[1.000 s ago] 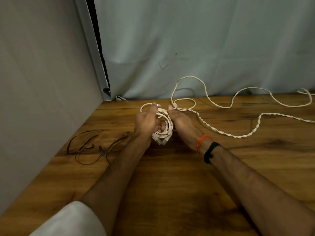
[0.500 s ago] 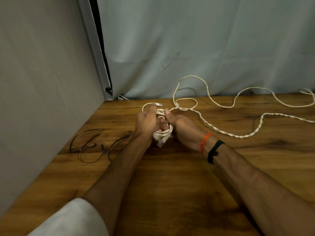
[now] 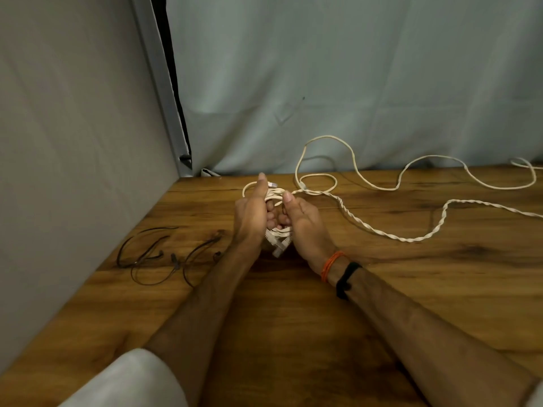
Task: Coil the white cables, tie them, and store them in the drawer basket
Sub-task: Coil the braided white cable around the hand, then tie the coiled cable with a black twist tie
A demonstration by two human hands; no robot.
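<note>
Both hands meet at frame centre over the wooden counter (image 3: 293, 318), holding a white cable coil (image 3: 277, 239) between them. Left hand (image 3: 251, 214) is on the coil's left side, thumb stretched up toward the back, fingers curled in around the loops. Right hand (image 3: 305, 221) is on the coil's right side, thumb up against the top strands, fingers curled into the coil from the right. So both sets of fingers are grasping the coil, not released. The coil's lower end pokes out below the palms, and it is hard to tell if it touches the counter. A small plug tip (image 3: 272, 184) shows just beside the left thumb at the coil's top.

From the coil's top right, the loose white cable (image 3: 382, 230) runs off to the right: a small loop just behind the right hand, one tall arc rising against the backdrop, then a wavy single strand along the back edge, plus a twisted double strand snaking across the counter to the right frame edge.

Orange thread band (image 3: 332, 261) and black band (image 3: 346, 277) sit on the right wrist. White sleeve (image 3: 126, 380) at bottom left. Thin dark wire ties (image 3: 164, 257) lie loose on the counter at mid left, well apart from the hands. Grey wall panel (image 3: 73, 142) at left, pale cloth backdrop (image 3: 352, 83) behind.
</note>
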